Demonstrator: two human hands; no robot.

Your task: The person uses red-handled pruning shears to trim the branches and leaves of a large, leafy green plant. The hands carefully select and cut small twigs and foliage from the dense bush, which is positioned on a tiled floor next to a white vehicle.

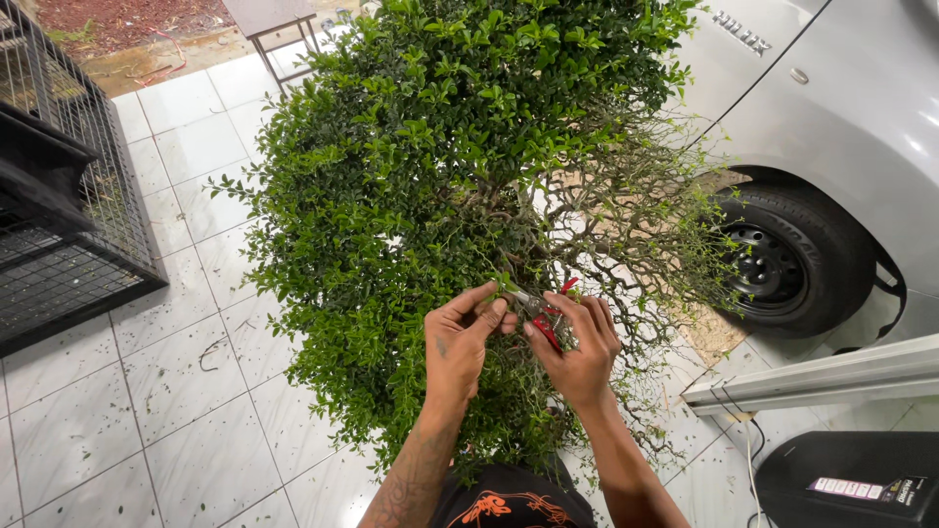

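- Nearest the camera: a black garment with an orange design [509, 504], and above it two bare forearms reaching up into a dense green shrub [430, 166].
- Left hand [458, 337]: fingertips pressed together, pinching a small leafy twig at the shrub's near centre.
- Right hand [579, 347]: fingers curled shut around red-handled pruning snips [548, 318], blades aimed at the pinched twig, just beside the left fingertips.
- Progress, as judged: the right flank is already thinned to bare, wiry twigs [636, 225]; the left and top remain thickly leafed, so most of the crown appears uncut.
- Leaf scraps dot the white tiled floor [147, 411].
- Surroundings: wire cage [59, 215] left, silver car [841, 127] right.
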